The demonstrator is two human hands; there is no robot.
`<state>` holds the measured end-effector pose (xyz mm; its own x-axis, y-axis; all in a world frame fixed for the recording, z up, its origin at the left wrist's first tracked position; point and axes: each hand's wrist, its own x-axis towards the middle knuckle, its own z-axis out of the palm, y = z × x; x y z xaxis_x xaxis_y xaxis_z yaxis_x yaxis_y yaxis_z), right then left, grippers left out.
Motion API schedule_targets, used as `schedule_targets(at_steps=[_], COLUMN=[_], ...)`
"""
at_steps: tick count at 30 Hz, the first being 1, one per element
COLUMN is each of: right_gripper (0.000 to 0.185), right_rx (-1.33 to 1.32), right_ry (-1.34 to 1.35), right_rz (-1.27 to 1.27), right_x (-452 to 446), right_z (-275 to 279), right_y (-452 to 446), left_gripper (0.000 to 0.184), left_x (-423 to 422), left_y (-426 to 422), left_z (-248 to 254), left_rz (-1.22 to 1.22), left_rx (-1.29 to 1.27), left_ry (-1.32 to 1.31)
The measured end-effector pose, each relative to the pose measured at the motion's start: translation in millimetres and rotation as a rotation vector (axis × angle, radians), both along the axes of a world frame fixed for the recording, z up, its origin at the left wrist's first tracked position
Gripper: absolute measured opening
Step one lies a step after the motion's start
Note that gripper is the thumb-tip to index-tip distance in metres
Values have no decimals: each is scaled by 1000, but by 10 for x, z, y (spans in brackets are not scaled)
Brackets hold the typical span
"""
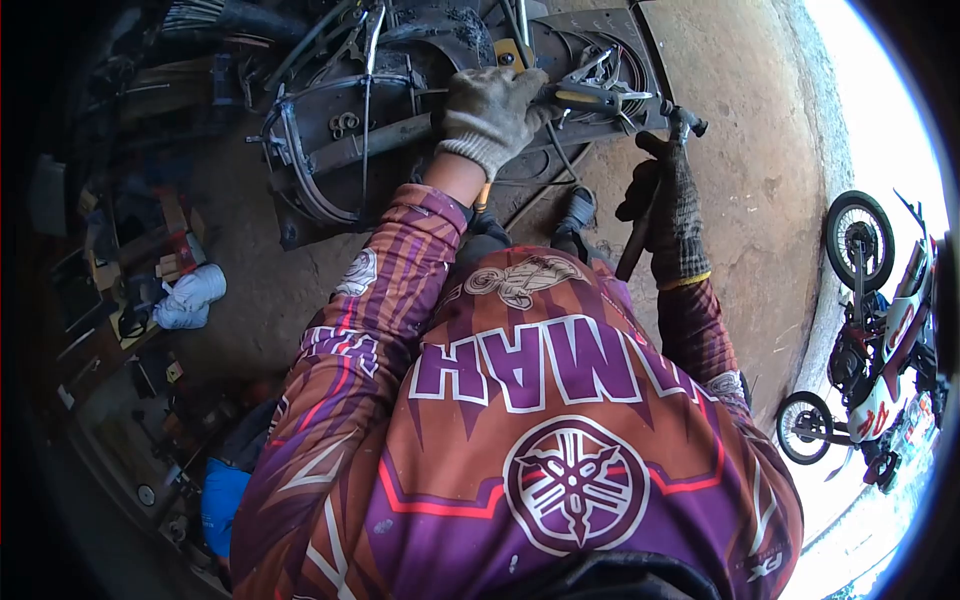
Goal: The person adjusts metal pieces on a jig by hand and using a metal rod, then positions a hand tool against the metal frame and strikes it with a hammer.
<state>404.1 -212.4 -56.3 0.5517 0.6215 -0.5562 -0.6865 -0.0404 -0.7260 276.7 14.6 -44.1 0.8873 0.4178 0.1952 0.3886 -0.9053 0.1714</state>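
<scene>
My left hand (490, 112), in a pale knit glove, is closed over the metal workbench. From its finger side a hand tool with a black-and-yellow handle (585, 97) points right; its exact kind is unclear. In a dark glove, my right hand (668, 205) wraps round a hammer (686, 122). The hammer's head stands above the fist, close to the right end of the tool, and its handle shows below the hand. Whether the two touch I cannot tell. Left of my left hand lies a welded frame of bent metal rods (282, 125), with a metal tube (370, 143) across it.
The dark metal bench (470, 40) carries small rings (344, 124), a coil of wire (630, 70) and loose tools. A motorcycle (870, 330) stands outside on the right. Shelves with boxes and a white cloth (190, 297) are at left. My feet (575, 210) are beside the bench.
</scene>
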Motion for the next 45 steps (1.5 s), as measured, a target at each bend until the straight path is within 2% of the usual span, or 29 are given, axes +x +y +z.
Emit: schedule_targets(at_steps=[1, 4, 6, 8, 13, 16, 19, 23, 26, 28, 30, 31, 32, 34, 36, 38, 42, 44, 45], right_gripper=[66, 67, 65, 64, 56, 55, 54, 53, 51, 50, 50, 50, 50, 51, 54, 57, 57, 56, 56], right_rx=[-27, -59, -124, -118, -164, -204, -214, -236, -249, -269, -245, -230, -238, -255, -260, -277, -239, -264, -263], right_ry=[-5, -8, 38, 37, 57, 43, 48, 64, 108, 82, 94, 114, 120, 98, 75, 56, 81, 76, 76], right_rz=[12, 69, 19, -1, -86, -88, -67, -97, -87, -87, -74, -67, -65, -50, -18, 12, 19, 6, 11], right_x=[-3, -57, -79, -77, 4, 38, 53, 21, 26, 30, 86, 94, 78, 97, 150, 134, 109, 66, 63], right_z=[-10, -78, -105, -201, -251, -257, -303, -240, -262, -245, -296, -323, -342, -318, -368, -391, -382, -368, -391], right_y=[-15, -57, -43, -73, -119, -161, -214, -216, -220, -191, -192, -198, -222, -158, -173, -261, -300, -362, -390], left_gripper=[42, 45, 46, 44, 39, 38, 36, 36, 37, 36, 35, 36, 36, 37, 39, 38, 37, 37, 35], left_x=[7, 147, 208, 248, 130, 178, 231, 210, 438, 418, 380, 335, 332, 425, 632, 830, 823, 705, 617], left_y=[-34, -207, -184, -158, -122, -153, -105, -120, -139, -90, -85, -119, -140, -108, 45, 227, 257, 24, -52], left_z=[52, 80, 64, 61, 55, 81, 249, 182, 272, 308, 296, 276, 249, 189, 152, 277, 307, 299, 201], left_rz=[34, 10, -10, -7, -84, -64, 28, -68, 63, 57, 80, 70, 72, 70, 148, 361, 393, 301, 246], left_rx=[18, 155, 112, -100, -150, -68, -226, -160, -183, -183, -239, -222, -229, -215, -252, -305, -332, -238, -212], left_ry=[77, 35, -29, 120, -95, -43, 64, 76, 435, 423, 189, 161, 167, 406, 385, 246, 156, 265, 232])
